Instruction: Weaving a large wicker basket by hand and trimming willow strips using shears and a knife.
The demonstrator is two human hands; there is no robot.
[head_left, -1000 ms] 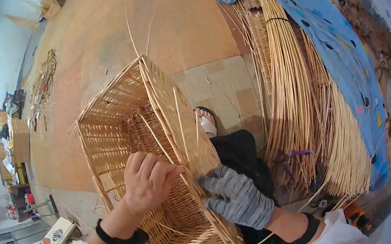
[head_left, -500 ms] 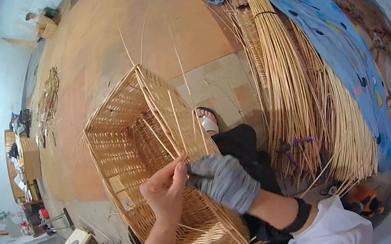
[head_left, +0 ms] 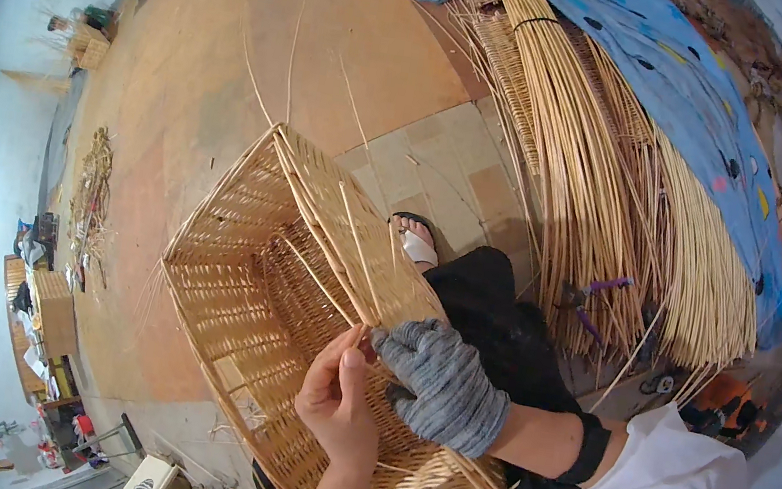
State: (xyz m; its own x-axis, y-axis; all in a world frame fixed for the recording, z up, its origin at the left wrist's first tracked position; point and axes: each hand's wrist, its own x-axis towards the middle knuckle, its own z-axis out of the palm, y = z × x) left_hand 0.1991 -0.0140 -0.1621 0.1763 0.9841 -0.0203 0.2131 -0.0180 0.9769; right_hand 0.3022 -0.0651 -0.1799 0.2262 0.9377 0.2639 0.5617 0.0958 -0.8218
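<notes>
A rectangular wicker basket (head_left: pixel 228 220) leans across my lap on its side, its opening toward the left. At the rim nearest me, my bare left hand (head_left: pixel 343 394) pinches a thin willow rod (head_left: pixel 317 279) between thumb and fingers. My right hand (head_left: pixel 446 384), in a grey knitted glove, is closed at the same spot, its fingertips touching the left ones. The glove hides what exactly it grips. Several loose rod ends stick out past the basket's far corner and along its rim.
On the right lies a large tied bundle of willow rods (head_left: pixel 568 140), partly under a blue patterned cloth (head_left: pixel 661 62). Purple-handled pruning shears (head_left: pixel 595 300) rest on the rods. My sandalled foot (head_left: pixel 415 240) stands beyond the basket. Loose scraps (head_left: pixel 92 200) lie by the left wall.
My left hand has shifted slightly right and down along the rim. My right hand has turned a little and its fingers have curled more. The basket has barely moved.
</notes>
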